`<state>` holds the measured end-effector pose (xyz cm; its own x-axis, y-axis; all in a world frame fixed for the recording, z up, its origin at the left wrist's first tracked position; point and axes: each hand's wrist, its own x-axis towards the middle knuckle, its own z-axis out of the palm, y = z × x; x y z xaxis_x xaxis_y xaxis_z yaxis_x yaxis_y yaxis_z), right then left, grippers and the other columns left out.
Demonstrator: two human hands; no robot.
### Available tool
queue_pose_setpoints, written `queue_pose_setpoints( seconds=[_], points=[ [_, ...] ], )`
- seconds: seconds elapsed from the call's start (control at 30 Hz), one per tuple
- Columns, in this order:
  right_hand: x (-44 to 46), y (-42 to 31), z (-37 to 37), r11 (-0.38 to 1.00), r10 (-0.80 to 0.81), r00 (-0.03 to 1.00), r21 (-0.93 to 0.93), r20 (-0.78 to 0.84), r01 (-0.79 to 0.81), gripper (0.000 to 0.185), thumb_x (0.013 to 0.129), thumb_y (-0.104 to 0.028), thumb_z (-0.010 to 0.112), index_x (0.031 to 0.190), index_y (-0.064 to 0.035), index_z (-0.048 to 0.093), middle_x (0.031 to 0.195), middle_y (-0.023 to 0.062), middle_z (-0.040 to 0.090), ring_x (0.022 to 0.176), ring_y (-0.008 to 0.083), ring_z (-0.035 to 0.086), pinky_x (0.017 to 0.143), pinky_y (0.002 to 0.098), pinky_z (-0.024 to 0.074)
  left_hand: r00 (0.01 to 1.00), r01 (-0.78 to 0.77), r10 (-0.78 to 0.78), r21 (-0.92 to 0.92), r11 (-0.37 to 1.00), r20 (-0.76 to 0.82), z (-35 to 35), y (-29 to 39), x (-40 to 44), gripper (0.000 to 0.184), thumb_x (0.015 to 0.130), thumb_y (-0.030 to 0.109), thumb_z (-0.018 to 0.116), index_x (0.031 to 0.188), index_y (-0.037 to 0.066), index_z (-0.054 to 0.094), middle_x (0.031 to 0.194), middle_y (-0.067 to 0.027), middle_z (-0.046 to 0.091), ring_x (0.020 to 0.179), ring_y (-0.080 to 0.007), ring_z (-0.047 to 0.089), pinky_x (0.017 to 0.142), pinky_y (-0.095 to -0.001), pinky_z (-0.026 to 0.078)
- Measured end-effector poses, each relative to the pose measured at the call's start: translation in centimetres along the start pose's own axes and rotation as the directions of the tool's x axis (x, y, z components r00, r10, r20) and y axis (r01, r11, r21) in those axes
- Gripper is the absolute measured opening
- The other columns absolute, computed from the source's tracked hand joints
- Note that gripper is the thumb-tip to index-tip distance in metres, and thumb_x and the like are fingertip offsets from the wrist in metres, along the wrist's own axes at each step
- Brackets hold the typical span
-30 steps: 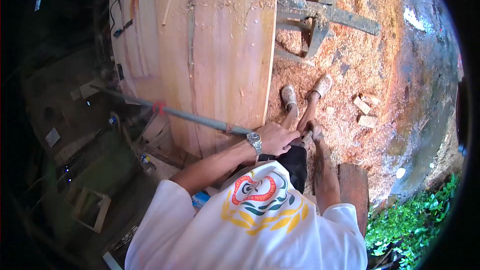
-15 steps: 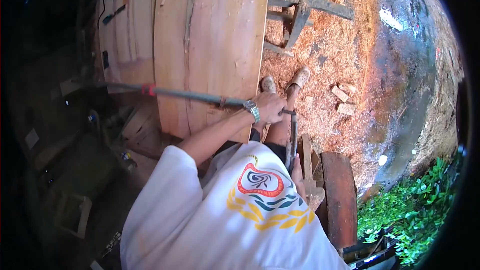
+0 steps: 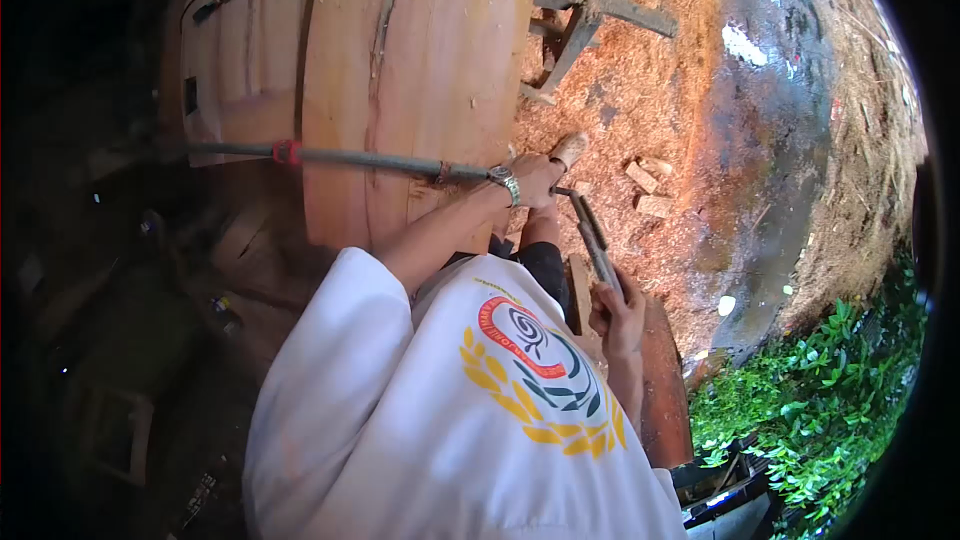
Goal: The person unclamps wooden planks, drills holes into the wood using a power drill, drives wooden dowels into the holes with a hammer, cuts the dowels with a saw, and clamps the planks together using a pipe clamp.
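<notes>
A long metal bar clamp (image 3: 375, 160) with a red part lies across the end of the wide wooden boards (image 3: 430, 70). My left hand (image 3: 535, 180), with a metal watch at the wrist, is wrapped round the right end of the clamp. Beyond it the clamp's screw sticks out to a metal handle piece (image 3: 597, 245), which slants down to the right. My right hand (image 3: 620, 315) grips the lower end of that handle piece. The fingers of my left hand are partly hidden behind its back.
Wood shavings cover the ground, with small wood blocks (image 3: 650, 185) on it. A wooden trestle (image 3: 590, 15) stands at the boards' right edge. A reddish-brown beam (image 3: 665, 390) is beside my right arm. Green plants (image 3: 820, 380) grow at the lower right.
My right hand has moved from near the clamp's end, down past my side, and out to the right. The handle piece has swung with it. The view has shifted to the right.
</notes>
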<state>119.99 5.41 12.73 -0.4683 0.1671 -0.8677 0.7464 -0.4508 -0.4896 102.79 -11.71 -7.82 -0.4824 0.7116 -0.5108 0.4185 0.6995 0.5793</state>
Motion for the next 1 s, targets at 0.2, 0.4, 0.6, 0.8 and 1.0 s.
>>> queue_pose_setpoints(
  seconds=[0.2,0.4,0.6,0.8,1.0],
  points=[
    [2.0,-0.2,2.3,0.155,-0.91,0.409,-0.855,0.072,0.495,0.026,0.09,-0.015,0.049,0.095,0.0028,0.068,0.08,0.0161,0.06,0.065,0.0274,0.06,0.062,0.0376,0.0495,1.0,-0.024,0.024,-0.003,1.0,-0.003,-0.7,0.4,-0.5,0.029,0.069,0.036,0.07,0.074,0.007,0.073,0.071,-0.0213,0.068,0.069,-0.0378,0.069,0.068,-0.0474,0.056],
    [5.2,-0.1,1.3,0.093,-0.975,0.212,-0.746,0.065,0.659,0.019,0.084,-0.009,0.048,0.079,0.0045,0.061,0.082,0.0195,0.061,0.073,0.0335,0.06,0.065,0.0403,0.0493,0.996,-0.058,0.056,-0.025,0.998,-0.073,0.2,-0.1,0.2,0.025,0.069,0.028,0.068,0.073,0.003,0.07,0.071,-0.0235,0.067,0.071,-0.0396,0.068,0.069,-0.0486,0.056],
    [15.6,-10.6,4.6,0.267,-0.928,0.371,-0.736,-0.023,0.622,0.018,0.09,-0.003,0.055,0.075,0.0042,0.058,0.07,0.012,0.06,0.057,0.0218,0.056,0.055,0.0328,0.0451,1.0,-0.031,0.031,-0.052,0.998,-0.001,0.7,-0.1,0.3,0.024,0.07,0.025,0.066,0.081,0.005,0.07,0.08,-0.0216,0.07,0.074,-0.0384,0.069,0.071,-0.049,0.056],
    [33.4,-15.6,8.1,0.27,-0.836,0.549,-0.871,0.0,0.41,0.03,0.088,-0.024,0.059,0.072,0.0017,0.065,0.069,0.0198,0.067,0.063,0.0403,0.066,0.06,0.0463,0.0501,0.996,0.053,-0.041,-0.145,0.988,0.084,-1.6,0.9,0.0,0.023,0.074,0.026,0.064,0.084,0.007,0.073,0.082,-0.0207,0.07,0.076,-0.039,0.069,0.076,-0.0504,0.055],
    [40.8,-13.8,8.4,0.279,-0.668,0.744,-0.928,-0.003,0.246,0.037,0.088,-0.033,0.058,0.08,-0.0002,0.072,0.077,0.0234,0.069,0.077,0.04,0.07,0.071,0.0469,0.055,0.996,0.063,-0.055,-0.128,0.99,0.067,3.4,-1.0,1.5,0.015,0.078,0.025,0.07,0.087,0.014,0.073,0.072,-0.0188,0.068,0.075,-0.0375,0.07,0.071,-0.0502,0.056]
  ],
)
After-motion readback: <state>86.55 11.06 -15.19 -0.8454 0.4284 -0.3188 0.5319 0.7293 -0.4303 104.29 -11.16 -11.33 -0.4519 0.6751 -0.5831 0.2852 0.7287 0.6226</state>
